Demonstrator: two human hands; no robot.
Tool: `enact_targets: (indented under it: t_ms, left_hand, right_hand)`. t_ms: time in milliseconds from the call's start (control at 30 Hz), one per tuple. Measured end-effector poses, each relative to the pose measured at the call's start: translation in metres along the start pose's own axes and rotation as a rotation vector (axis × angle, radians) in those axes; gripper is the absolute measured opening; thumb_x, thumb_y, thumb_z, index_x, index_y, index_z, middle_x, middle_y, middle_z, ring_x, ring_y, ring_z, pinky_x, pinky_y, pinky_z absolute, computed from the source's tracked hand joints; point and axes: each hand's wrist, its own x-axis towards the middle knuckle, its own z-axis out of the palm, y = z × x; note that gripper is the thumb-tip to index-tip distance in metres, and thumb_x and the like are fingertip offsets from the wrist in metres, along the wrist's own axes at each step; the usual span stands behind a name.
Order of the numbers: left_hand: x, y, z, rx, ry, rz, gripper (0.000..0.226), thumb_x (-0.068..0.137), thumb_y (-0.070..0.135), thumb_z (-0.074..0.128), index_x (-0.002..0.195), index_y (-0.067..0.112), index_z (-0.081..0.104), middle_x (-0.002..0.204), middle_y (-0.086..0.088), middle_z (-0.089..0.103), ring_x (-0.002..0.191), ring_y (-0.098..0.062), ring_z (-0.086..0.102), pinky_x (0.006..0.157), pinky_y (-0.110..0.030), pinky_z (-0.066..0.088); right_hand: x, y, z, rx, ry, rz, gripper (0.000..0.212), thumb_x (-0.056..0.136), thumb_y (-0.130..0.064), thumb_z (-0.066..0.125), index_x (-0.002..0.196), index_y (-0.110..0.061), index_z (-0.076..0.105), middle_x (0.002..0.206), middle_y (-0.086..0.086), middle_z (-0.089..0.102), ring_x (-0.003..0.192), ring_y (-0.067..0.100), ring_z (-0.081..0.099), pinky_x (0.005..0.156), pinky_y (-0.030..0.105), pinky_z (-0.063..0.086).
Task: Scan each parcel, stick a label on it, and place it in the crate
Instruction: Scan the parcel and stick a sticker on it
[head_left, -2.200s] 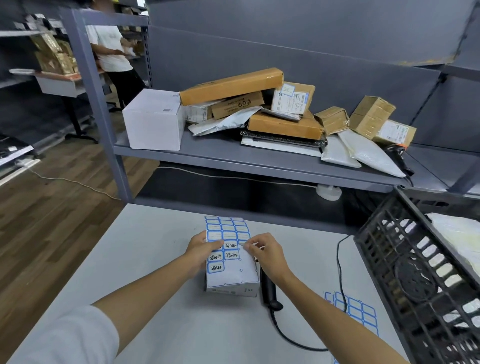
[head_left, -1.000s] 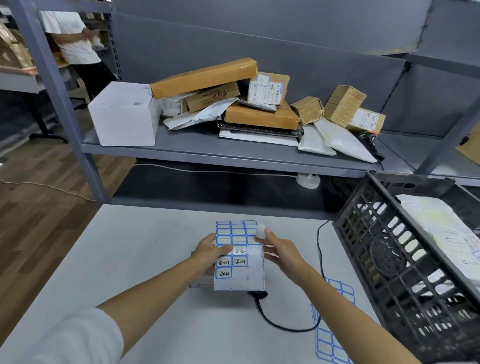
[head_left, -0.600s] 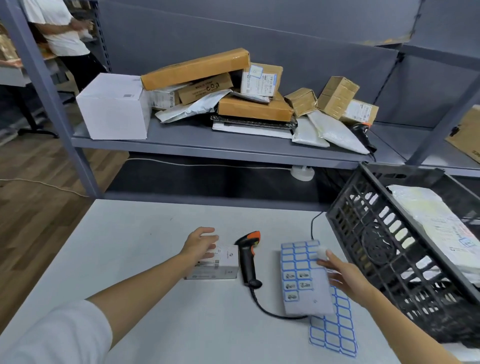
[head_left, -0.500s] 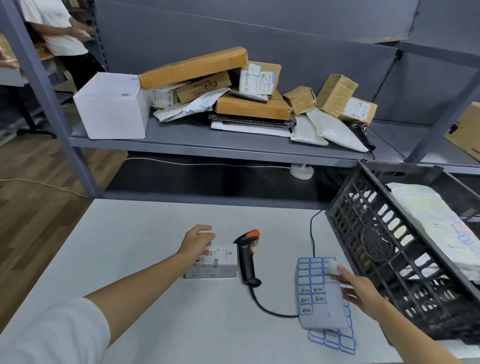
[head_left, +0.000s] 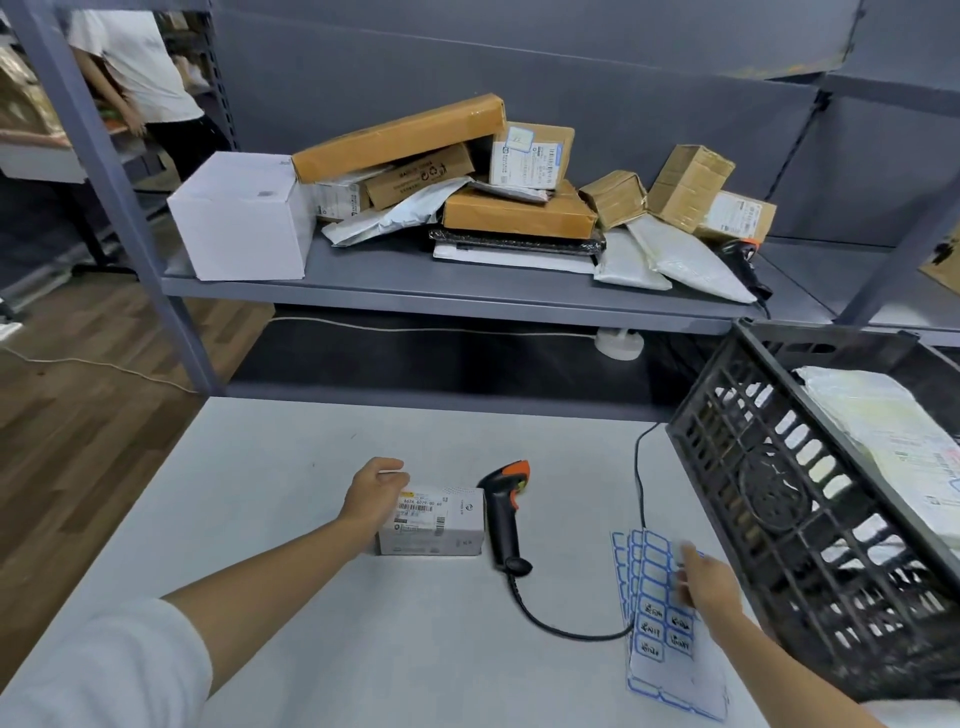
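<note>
— Grey-white tabletop (head_left: 270, 519), seen from the head camera. What lies on it?

— A small white parcel (head_left: 434, 522) with a printed barcode label on top lies near the middle. The left hand (head_left: 375, 493) rests at its left end, fingers curled over the top far edge, gripping it.

— And the scanner?

— The black barcode scanner (head_left: 503, 512) with an orange tip lies just beside the parcel's right end, its cable (head_left: 566, 626) looping off toward the right and then up along the table's far side.

— Where is the right hand?

— The right hand (head_left: 704, 582) is lower right, over the label sheets (head_left: 654, 613). Its fingers are blurred; they look fairly straight and lie on the top sheet, so it reads as released, pressing rather than gripping.

— Describe the sheets.

— Several white sheets of blue-bordered stickers, fanned and overlapping, flat on the table. A few stickers near the bottom of the top sheet carry dark handwriting that I cannot read.

— The crate?

— The black plastic crate (head_left: 769, 499) with lattice walls stands at the right edge, just beside the sheets. A white mailer bag (head_left: 883, 436) already lies inside.

— Anything behind?

— A grey metal shelf (head_left: 467, 299) holds a white box (head_left: 239, 218), brown cartons (head_left: 400, 137) and pale poly bags heaped together. A second scanner (head_left: 745, 265) lies at the shelf's right end. Far left, another person in a white shirt (head_left: 140, 67) stands by other shelving.
</note>
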Motion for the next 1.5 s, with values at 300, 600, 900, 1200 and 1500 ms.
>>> enact_targets:
  t_ms: [300,600,900,1200,1500]
  left_hand:
    - [-0.002,0.013,-0.003,-0.136,-0.068,-0.046,0.009,0.092,0.019,0.061,0.092,0.011,0.062,0.088,-0.009,0.069,0.074,-0.021,0.063,0.064,-0.03,0.053]
    - [-0.009,0.02,0.006,-0.036,-0.241,-0.08,0.027,0.086,0.036,0.067,0.091,0.01,0.068,0.084,-0.003,0.074,0.07,-0.015,0.067,0.06,-0.022,0.053]
    - [-0.005,0.016,0.006,-0.062,-0.231,-0.097,0.012,0.08,0.019,0.075,0.088,0.011,0.071,0.083,-0.003,0.074,0.071,-0.014,0.065,0.069,-0.028,0.057]
    - [-0.004,0.017,0.01,-0.102,-0.215,-0.122,0.029,0.075,0.014,0.079,0.1,0.013,0.065,0.089,-0.009,0.07,0.082,-0.016,0.068,0.064,-0.024,0.057]
    - [0.0,0.009,0.008,-0.065,-0.181,-0.115,0.025,0.077,0.01,0.075,0.099,0.013,0.063,0.087,-0.013,0.07,0.071,-0.017,0.065,0.061,-0.024,0.056]
  right_hand:
    - [-0.071,-0.111,0.101,0.266,-0.434,-0.439,0.02,0.088,-0.029,0.068,0.086,-0.009,0.065,0.079,0.005,0.068,0.07,0.015,0.062,0.06,0.023,0.053]
    - [-0.108,-0.121,0.155,0.191,-0.507,-0.682,0.015,0.085,-0.017,0.071,0.094,-0.023,0.06,0.09,-0.007,0.061,0.082,0.001,0.058,0.071,0.005,0.046]
    - [-0.115,-0.12,0.163,0.216,-0.526,-0.704,0.024,0.082,-0.011,0.073,0.097,-0.025,0.06,0.093,-0.009,0.061,0.087,0.008,0.057,0.083,0.027,0.054]
    - [-0.121,-0.118,0.162,0.329,-0.563,-0.628,0.018,0.084,-0.017,0.072,0.099,-0.015,0.063,0.094,-0.005,0.066,0.089,0.011,0.061,0.079,0.018,0.053]
    - [-0.112,-0.123,0.159,0.294,-0.577,-0.463,0.014,0.09,-0.008,0.063,0.104,-0.007,0.058,0.08,0.002,0.061,0.079,0.013,0.064,0.063,0.016,0.051]
